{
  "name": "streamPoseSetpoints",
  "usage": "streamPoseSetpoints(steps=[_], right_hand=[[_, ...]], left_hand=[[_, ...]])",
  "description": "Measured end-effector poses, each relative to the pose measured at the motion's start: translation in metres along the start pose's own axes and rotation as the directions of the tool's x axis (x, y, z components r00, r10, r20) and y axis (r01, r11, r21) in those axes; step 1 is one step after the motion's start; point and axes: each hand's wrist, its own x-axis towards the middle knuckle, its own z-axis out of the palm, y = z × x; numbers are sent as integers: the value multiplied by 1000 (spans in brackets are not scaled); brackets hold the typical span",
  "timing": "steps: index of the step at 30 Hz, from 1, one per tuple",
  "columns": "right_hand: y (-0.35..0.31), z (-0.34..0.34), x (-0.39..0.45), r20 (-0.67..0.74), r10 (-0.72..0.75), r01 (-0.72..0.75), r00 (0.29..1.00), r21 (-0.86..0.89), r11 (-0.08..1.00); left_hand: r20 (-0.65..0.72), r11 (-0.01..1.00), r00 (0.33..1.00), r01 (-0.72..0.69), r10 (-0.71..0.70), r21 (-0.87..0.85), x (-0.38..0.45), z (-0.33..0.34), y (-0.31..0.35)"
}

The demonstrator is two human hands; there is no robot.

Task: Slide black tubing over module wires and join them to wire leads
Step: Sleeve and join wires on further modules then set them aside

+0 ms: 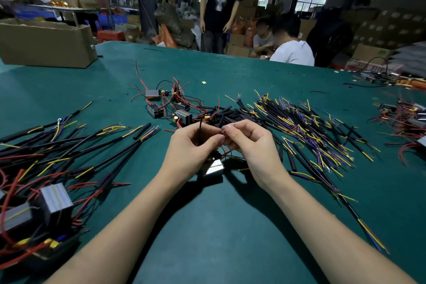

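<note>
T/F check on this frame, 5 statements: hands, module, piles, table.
1. Both hands are raised together above the table, pinching thin wire. True: left hand holds a piece of black tubing, right hand pinches a red wire.
2. The module being worked on sits in the cardboard box. False: the module is just below the hands, over the green table; the cardboard box stands at the far left.
3. The pile of yellow and purple wire leads lies right of the hands. True.
4. The table cover is red. False: it is green.
5. Finished assemblies lie to the left. True.
</note>
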Motion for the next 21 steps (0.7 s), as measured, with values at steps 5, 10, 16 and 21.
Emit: streamPoseSetpoints(steps=[5,10,16,21], right_hand=[[-5,-3,3,-87,51,-58,995,-76,995],[-6,-3,0,-93,173,-182,981,-100,978],[-32,-33,31,-277,92,-150,956,-198,969],[-45,-81,81,-522,-101,-320,847,-652,687]], left_hand=[[20,994,1000,-25,23,110,4,0,-6],[29,979,999,-38,33,203,3,0,-15],[5,992,1000,-12,11,123,2,1,-18],[0,995,997,-71,71,66,1,2,-16]])
